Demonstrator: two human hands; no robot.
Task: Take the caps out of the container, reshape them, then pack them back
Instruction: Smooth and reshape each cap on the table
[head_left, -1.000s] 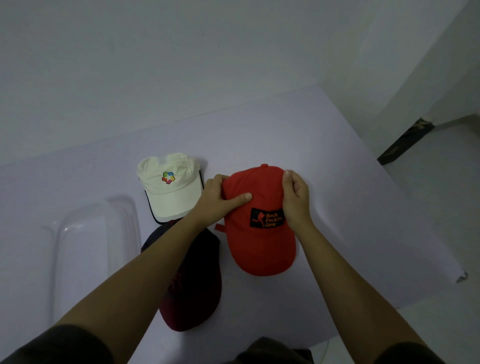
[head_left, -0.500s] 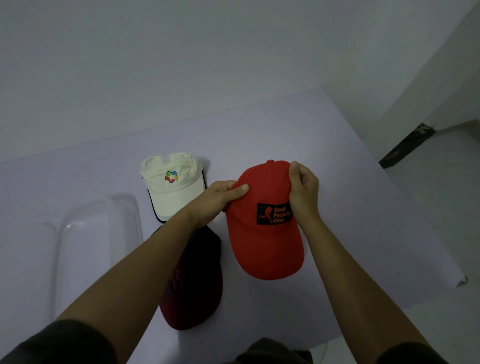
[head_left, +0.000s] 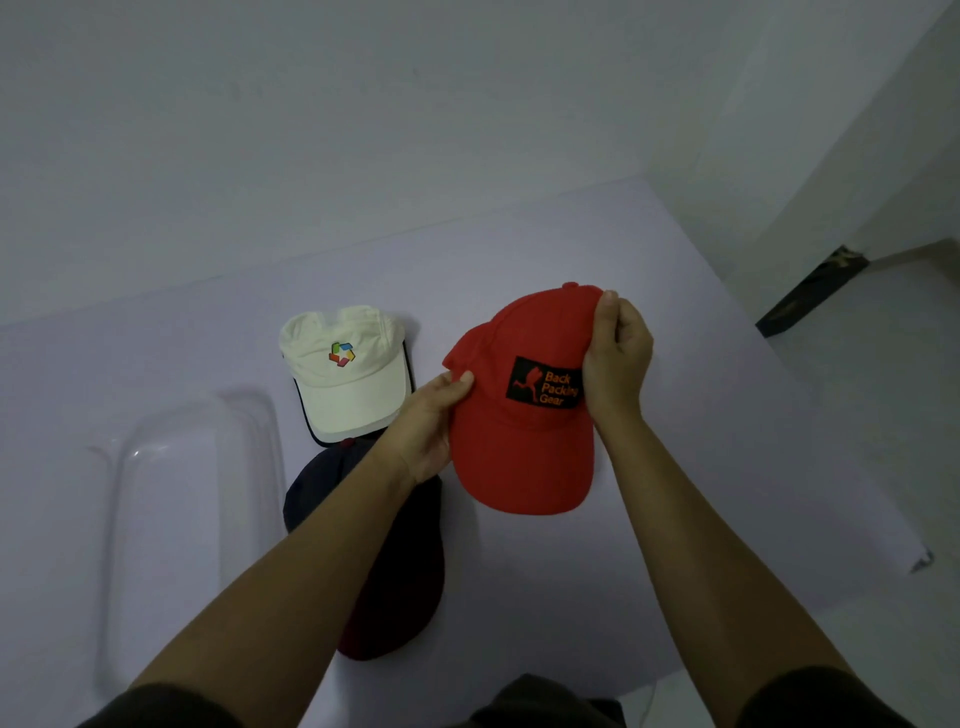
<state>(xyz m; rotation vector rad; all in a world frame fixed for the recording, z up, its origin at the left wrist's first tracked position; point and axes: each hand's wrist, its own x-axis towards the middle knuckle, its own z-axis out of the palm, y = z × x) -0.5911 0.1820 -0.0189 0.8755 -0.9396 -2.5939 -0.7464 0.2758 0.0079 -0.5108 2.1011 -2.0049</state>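
- A red fabric baseball cap (head_left: 519, 457) with a black patch is held over the pale lilac worktop (head_left: 701, 441), brim toward the person.
- The left hand (head_left: 428, 423) grips its left side. The right hand (head_left: 618, 358) has its fingers (head_left: 608, 304) curled round the crown.
- A cream fabric cap (head_left: 345, 384) and a dark navy-and-maroon cap (head_left: 395, 571) lie to its left, beside a clear plastic container (head_left: 192, 519).

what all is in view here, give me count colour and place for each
red cap: 1, red with black patch, held right of centre
white cap: 1, cream with coloured logo, on the table behind the dark cap
dark cap: 1, navy and maroon, on the table, partly under the left forearm
container: 1, clear plastic, on the table at left
table: 1, pale lilac
hands: 2, bare; left hand grips the red cap's left side, right hand its right side
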